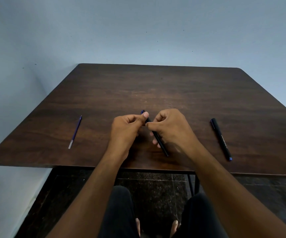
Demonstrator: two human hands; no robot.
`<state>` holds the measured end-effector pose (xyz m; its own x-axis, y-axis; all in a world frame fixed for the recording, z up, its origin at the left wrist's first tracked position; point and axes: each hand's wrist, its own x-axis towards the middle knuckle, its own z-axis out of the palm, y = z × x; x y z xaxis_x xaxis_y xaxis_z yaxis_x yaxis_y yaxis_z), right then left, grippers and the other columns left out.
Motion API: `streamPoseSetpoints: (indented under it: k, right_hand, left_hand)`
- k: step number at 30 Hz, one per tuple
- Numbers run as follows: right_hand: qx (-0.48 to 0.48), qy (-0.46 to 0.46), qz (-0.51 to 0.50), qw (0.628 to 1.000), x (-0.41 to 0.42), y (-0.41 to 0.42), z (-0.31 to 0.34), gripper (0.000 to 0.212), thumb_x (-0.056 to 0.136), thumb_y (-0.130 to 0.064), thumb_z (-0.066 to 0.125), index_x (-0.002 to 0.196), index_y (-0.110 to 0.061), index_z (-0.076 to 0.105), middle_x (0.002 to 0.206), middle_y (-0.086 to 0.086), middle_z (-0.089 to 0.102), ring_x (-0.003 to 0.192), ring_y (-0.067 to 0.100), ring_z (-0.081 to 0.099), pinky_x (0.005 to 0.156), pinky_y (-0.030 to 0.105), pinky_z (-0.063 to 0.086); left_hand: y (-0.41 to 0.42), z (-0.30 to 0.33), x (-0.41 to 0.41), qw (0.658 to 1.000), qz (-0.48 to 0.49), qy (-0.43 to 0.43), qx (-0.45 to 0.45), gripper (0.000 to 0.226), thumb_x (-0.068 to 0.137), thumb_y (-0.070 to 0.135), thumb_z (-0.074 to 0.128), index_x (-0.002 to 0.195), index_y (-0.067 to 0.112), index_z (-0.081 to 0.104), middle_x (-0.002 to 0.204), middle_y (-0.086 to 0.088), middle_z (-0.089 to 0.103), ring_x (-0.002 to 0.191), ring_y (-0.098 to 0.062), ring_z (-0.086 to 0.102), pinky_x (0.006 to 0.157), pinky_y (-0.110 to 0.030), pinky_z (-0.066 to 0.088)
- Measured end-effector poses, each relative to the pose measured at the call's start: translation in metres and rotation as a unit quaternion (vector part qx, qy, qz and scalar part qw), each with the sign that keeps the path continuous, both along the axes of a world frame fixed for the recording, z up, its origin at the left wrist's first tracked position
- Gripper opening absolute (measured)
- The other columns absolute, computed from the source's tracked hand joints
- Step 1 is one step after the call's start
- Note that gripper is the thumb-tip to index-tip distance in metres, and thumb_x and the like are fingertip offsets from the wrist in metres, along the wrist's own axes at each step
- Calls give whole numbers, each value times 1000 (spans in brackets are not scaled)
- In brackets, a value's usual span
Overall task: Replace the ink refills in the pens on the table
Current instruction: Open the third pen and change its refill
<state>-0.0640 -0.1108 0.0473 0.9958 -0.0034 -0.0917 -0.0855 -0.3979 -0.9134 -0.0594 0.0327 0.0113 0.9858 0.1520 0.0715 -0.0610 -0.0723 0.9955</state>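
Working a black pen apart over the table

Gripping the black pen (157,138) between them, both hands hover just above the wooden table (173,86). The right hand (171,129) curls round the barrel, steadying it at a slant. The left hand (128,129) pinches the upper end between thumb and forefinger, seemingly so that end can be twisted or pulled free; I cannot tell whether it has loosened. A loose refill (75,133) lies well off to the left, probably parked within easy reach for the swap. A second black pen (221,140) lies well apart on the right, likely waiting its turn, though I cannot say whether it has been done.
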Motion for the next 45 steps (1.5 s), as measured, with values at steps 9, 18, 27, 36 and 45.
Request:
streamPoseSetpoints:
  k: [9,18,27,36,45]
  right_hand:
    - [158,53,10,986,-8,9,-9,23,98,-26,67,94,-3,70,65,10,67,45,15,55,40,26,43]
    - [117,12,-23,993,-6,13,-16,27,97,-33,67,83,-15,80,47,-3,48,36,4,35,34,15,26]
    - [105,1,-31,994,-8,14,-15,23,97,-34,66,94,-18,81,40,-12,49,27,0,37,31,8,24]
    - [108,134,1,985,-16,-6,6,31,98,-29,64,100,0,74,58,3,44,37,7,31,35,17,22]
    - [82,160,-1,984,-25,-27,13,25,95,-8,58,106,12,68,60,9,53,44,13,38,39,24,31]
  left_hand:
    - [6,-5,-1,998,-9,-6,-54,16,90,30,74,89,15,82,84,-12,76,63,-3,54,59,-18,48]
    - [2,0,-1,999,7,10,-47,16,89,26,76,80,14,82,81,-6,79,61,1,55,72,-26,49]
    - [4,1,0,998,0,28,-54,15,88,29,76,83,17,82,90,-4,80,66,-3,54,79,-32,49]
    - [1,8,9,996,-12,82,-39,23,94,30,70,93,10,80,84,-8,75,71,-9,59,62,-25,46]
    - [1,13,25,998,30,53,6,15,88,21,78,102,15,75,75,2,77,52,-1,57,52,-18,48]
